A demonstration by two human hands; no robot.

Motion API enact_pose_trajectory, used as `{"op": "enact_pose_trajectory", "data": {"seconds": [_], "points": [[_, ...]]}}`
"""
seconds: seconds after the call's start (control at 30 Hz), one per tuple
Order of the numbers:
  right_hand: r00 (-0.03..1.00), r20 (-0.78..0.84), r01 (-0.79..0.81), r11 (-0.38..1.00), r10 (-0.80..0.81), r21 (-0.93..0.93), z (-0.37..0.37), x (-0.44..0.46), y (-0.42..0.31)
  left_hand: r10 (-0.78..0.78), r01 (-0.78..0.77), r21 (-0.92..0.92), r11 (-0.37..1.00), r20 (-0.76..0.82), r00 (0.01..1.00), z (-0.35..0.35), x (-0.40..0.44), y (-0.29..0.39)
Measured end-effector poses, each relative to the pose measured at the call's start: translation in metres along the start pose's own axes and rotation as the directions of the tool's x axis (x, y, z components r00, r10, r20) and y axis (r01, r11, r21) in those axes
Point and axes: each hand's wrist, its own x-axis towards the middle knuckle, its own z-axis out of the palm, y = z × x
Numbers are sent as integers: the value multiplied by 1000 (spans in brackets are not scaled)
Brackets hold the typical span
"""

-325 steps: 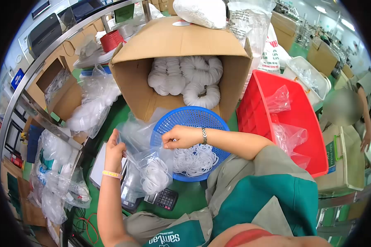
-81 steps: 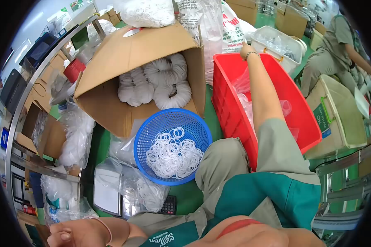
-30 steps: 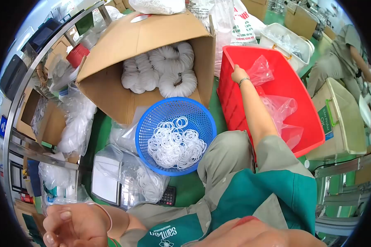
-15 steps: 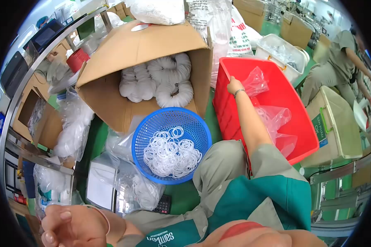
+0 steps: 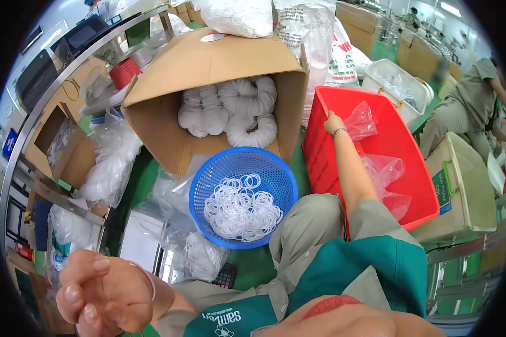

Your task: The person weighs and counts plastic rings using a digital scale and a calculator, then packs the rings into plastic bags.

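My right hand [image 5: 334, 123] grips the left rim of the red bin [image 5: 323, 163], which holds clear plastic bags [image 5: 385, 171]. At the lower left, my left hand [image 5: 105, 295] is raised palm up, its fingers loosely curled and apart with nothing in them. Between my arms stands a blue basket [image 5: 287, 194] with a pile of thin white rings [image 5: 243, 210]. Just left of it, a clear bag of white rings [image 5: 205, 255] lies against a scale [image 5: 141, 241] and a black calculator [image 5: 225, 276].
Behind the basket, a cardboard box [image 5: 219, 56] lies on its side with bundled white rings [image 5: 253, 106] inside. A metal rail [image 5: 36, 112] curves along the left. At the right are a pale crate [image 5: 461, 191] and a seated person [image 5: 461, 112].
The bag of rings, earlier between both hands, now lies beside the basket. My right hand has moved to the red bin's rim, from its far corner to its left side. My left hand has drawn back.
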Motion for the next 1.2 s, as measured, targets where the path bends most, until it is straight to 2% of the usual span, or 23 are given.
{"op": "enact_pose_trajectory", "data": {"seconds": [0.4, 0.6, 0.63, 0.7, 0.73, 0.87, 0.93, 0.97, 1.07, 1.1, 1.2], "points": [[1000, 2, -5, 1000, 5, -28, -7, -4, -4, 13, -13, 48, 999, -3, 1000, 0, 1, -1], [1000, -19, 2, 1000, -1, 26, -4, 1, 0, 21, -19, 58, 998, -21, 1000, -3, 4, -2], [999, -33, 34, 995, -30, 97, -3, 7, 1, 13, -12, 33, 999, -16, 1000, -6, 3, -3], [977, -209, 74, 984, -39, 162, -1, 22, -1, 14, -13, 46, 999, -16, 1000, -7, 4, -3], [976, -218, 63, 983, -23, 175, -12, 26, -10, 18, -17, 59, 998, -23, 1000, -7, 4, -3], [948, -202, 273, 956, -248, 107, -44, 65, -33, 29, -29, 79, 996, 6, 1000, -7, 5, -3], [969, -130, 221, 971, -208, 91, -69, 57, -52, 9, -11, 90, 996, 20, 1000, -8, 7, 0], [978, -43, 201, 977, -205, -73, -78, 58, -59, -1, -1, 95, 996, 20, 1000, -8, 7, 1], [977, -145, 150, 987, -158, -62, -83, 58, -68, 2, -4, 96, 995, 26, 1000, -8, 9, 1], [989, -105, 98, 993, -104, -61, -86, 57, -69, -3, 0, 81, 997, 27, 1000, -7, 9, 2], [990, -108, 84, 993, -92, -78, -86, 44, -73, 2, -4, 74, 997, 28, 1000, -5, 10, 3]]}}
